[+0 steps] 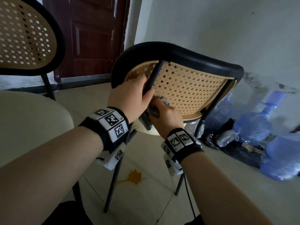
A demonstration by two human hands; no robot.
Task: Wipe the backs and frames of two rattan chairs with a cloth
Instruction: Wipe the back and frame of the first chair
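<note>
Cloth [148,116] — mostly hidden between left hand [129,98] and right hand [165,116].

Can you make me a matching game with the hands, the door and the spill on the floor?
Things:
1. left hand
2. right hand
3. door
4. spill

Descriptions:
A. dark red-brown
B. yellow-orange, on the floor tiles
C. grips the black bar on the rattan chair back
D. holds the cloth

Pairs: 1-C, 2-D, 3-A, 4-B
</note>
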